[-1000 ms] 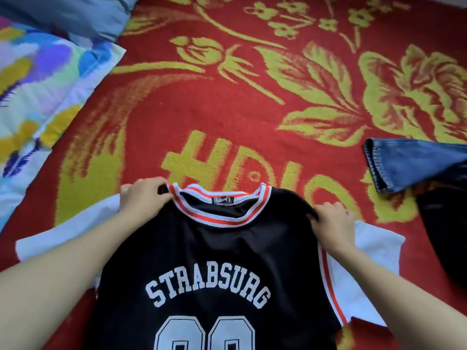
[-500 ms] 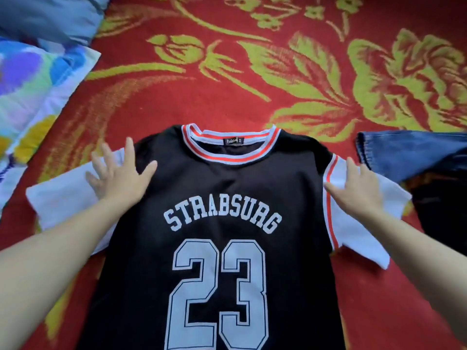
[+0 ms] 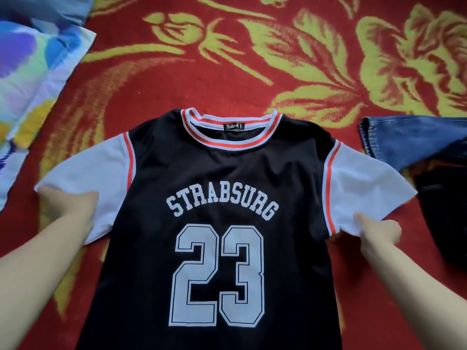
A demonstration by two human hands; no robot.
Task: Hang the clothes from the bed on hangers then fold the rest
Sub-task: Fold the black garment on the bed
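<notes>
Black jersey (image 3: 227,178) lies flat; left hand (image 3: 72,207) grips left sleeve (image 3: 86,173); right hand (image 3: 377,232) pinches right sleeve (image 3: 364,183)

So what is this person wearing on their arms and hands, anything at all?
Nothing that shows. The left arm and right arm are bare to the picture's edge: no sleeves or cuffs. The left hand and right hand have no gloves, and no watch or bracelet sits at either wrist. Each hand is partly hidden, so rings cannot be ruled out.

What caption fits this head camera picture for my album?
On a red blanket, left hand and right hand hold a black jersey by its white sleeves.
</notes>
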